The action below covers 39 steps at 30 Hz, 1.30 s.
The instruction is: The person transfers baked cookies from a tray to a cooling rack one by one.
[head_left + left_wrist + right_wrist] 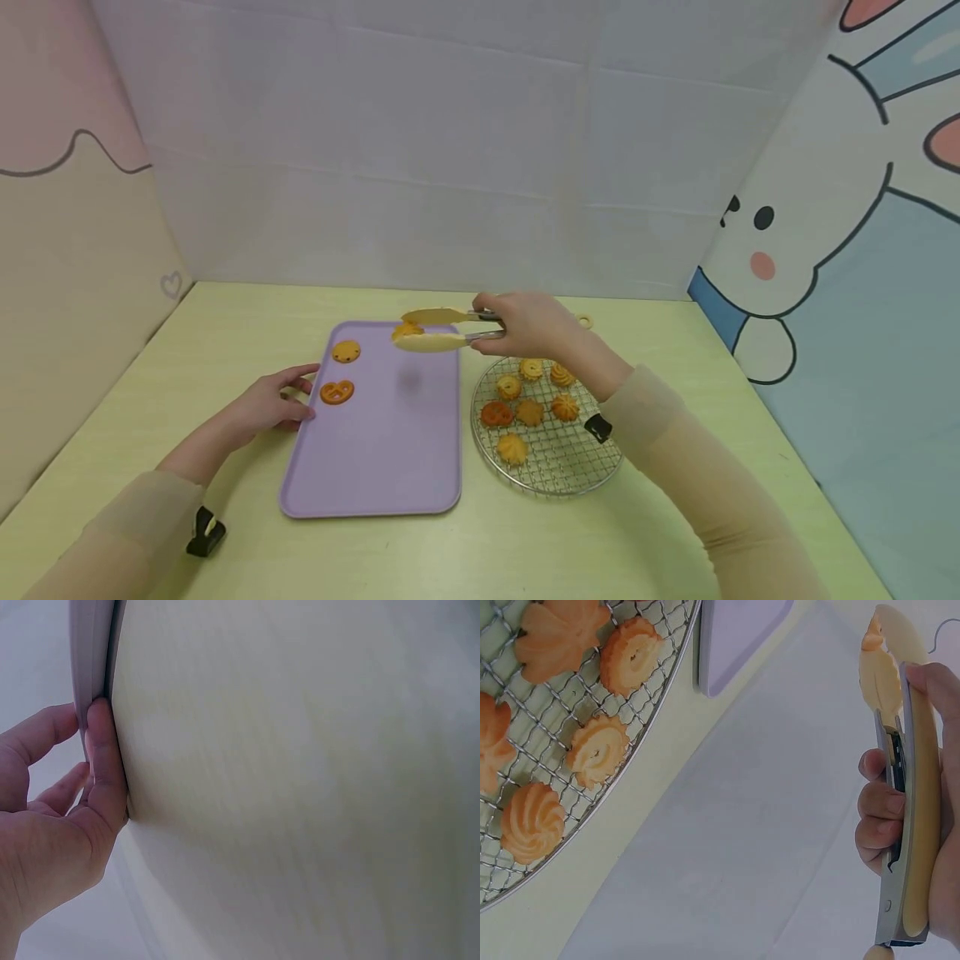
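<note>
My right hand (528, 323) grips a pair of tongs (431, 342) with cream-yellow tips and metal arms. Between the tips sits a golden cookie (407, 330), held above the top right part of the lilac tray (375, 467). In the right wrist view, fingers wrap one side of the tongs (921, 802) and the thumb presses the other. My left hand (270, 402) touches the tray's left edge, its fingertips right at the rim in the left wrist view. On the tray lie a round face cookie (346, 352) and a pretzel-shaped cookie (337, 392).
A round wire rack (570, 467) stands right of the tray, under my right forearm. It carries several cookies, among them a flower-shaped one (512, 449), a reddish pretzel-shaped one (497, 414) and a swirled one (532, 823). A pale wall (420, 167) rises behind the table.
</note>
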Available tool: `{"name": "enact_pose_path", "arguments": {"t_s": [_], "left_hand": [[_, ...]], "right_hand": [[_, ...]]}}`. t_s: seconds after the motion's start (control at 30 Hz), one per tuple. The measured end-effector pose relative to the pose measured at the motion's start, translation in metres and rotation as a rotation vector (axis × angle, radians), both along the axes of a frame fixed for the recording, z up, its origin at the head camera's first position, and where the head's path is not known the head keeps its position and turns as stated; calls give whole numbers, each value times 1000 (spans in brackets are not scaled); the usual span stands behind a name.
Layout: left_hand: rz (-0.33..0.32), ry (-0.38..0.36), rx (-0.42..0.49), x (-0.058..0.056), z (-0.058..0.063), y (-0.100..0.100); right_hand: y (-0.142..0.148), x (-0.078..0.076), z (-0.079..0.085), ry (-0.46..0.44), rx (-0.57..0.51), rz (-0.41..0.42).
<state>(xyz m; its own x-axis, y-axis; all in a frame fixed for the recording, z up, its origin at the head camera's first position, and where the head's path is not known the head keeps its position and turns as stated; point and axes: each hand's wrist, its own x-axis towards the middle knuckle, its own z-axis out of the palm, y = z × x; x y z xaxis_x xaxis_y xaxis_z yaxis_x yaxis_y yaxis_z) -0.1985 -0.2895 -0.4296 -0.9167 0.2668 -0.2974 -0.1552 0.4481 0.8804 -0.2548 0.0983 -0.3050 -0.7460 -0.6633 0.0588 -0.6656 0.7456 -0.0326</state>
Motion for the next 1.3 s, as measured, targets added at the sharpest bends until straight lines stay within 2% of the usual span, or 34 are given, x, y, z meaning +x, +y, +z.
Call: {"name": "enact_pose_path", "arguments": {"t_s": [0.47, 1.0, 1.3], "left_hand": [[-1, -2, 2, -1, 0, 2], [5, -7, -24, 1, 0, 4], [3, -6, -29, 0, -1, 5]], "right_hand": [[26, 23, 21, 54, -55, 38], [63, 46, 32, 161, -147, 101], [85, 59, 32, 174, -136, 110]]}}
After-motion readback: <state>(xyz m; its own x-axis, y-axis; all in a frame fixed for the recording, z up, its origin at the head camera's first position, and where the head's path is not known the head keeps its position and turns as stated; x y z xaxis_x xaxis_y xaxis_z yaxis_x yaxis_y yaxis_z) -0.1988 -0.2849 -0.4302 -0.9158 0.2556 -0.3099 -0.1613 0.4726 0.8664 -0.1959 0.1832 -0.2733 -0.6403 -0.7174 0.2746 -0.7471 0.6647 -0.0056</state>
